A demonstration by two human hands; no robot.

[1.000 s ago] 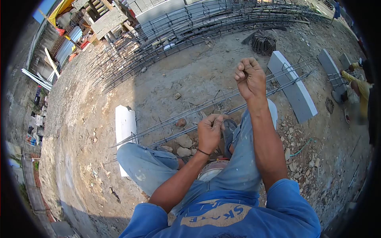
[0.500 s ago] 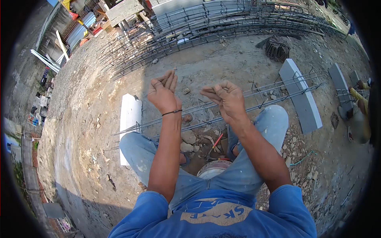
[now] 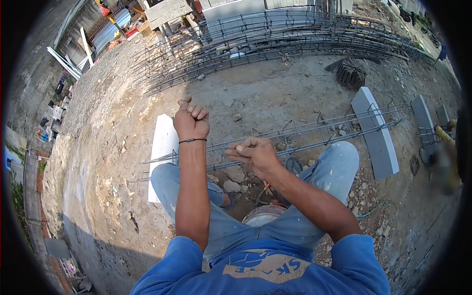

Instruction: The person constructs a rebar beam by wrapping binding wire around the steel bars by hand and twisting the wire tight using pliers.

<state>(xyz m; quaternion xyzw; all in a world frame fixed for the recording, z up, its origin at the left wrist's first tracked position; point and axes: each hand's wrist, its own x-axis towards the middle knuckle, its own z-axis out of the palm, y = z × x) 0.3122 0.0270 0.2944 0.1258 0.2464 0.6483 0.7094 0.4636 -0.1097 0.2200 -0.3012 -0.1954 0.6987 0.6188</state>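
My left hand (image 3: 191,120) is raised above the left end of a long reinforcing-bar cage (image 3: 314,132), its fingers curled in. Lower and to the right, my right hand (image 3: 255,155) has thumb and fingers pinched together over the near bars. Whatever either hand holds is too thin or hidden to make out. The cage lies across a white block (image 3: 164,140) on the left and a grey block (image 3: 376,140) on the right. Below my right hand, between my legs, a red-handled tool (image 3: 267,189) is partly visible beside a round white bucket (image 3: 264,216).
Several more bar cages (image 3: 275,44) are piled along the far side. A bundle of dark rods or wire (image 3: 351,73) sits at the back right. Stones and rubble (image 3: 236,179) lie near my feet. Another person, blurred, is at the far right beside another grey block (image 3: 424,118).
My left hand has moved left and a little down, its fingers curling in. My right hand has come down and left, still pinched. The view has shifted slightly.
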